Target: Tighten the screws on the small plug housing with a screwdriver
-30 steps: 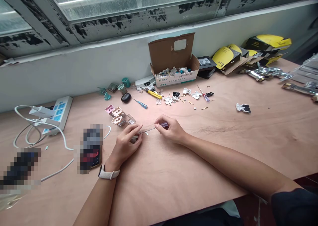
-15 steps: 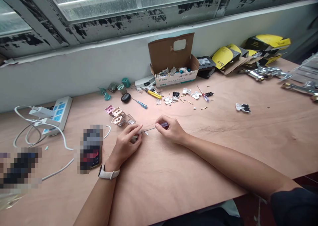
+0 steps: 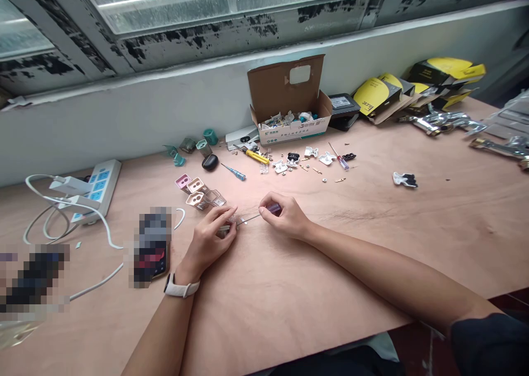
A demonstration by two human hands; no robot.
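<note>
My right hand (image 3: 285, 216) is closed round the purple handle of a screwdriver (image 3: 252, 218). Its thin metal shaft points left, the tip reaching the fingertips of my left hand (image 3: 215, 230). Between the thumb and fingers of that hand sits a small clear and whitish plastic piece (image 3: 225, 230), mostly covered, so its exact kind cannot be made out. The left wrist wears a watch with a pale band (image 3: 182, 290). Just behind the left hand stand several small pink and cream plastic housings (image 3: 195, 186) and a clear plastic cover (image 3: 215, 198).
Farther back lie a blue screwdriver (image 3: 233, 172), a yellow-handled tool (image 3: 254, 155), a red-tipped screwdriver (image 3: 341, 159) and white plastic shells (image 3: 327, 159). An open cardboard box (image 3: 293, 132) holds parts. A phone (image 3: 155, 254) and a power strip (image 3: 99, 186) are on the left, metal taps (image 3: 442, 123) on the right.
The screwdriver has shifted slightly, its shaft now lying a little lower at the left hand's fingertips. Both hands stay almost in place.
</note>
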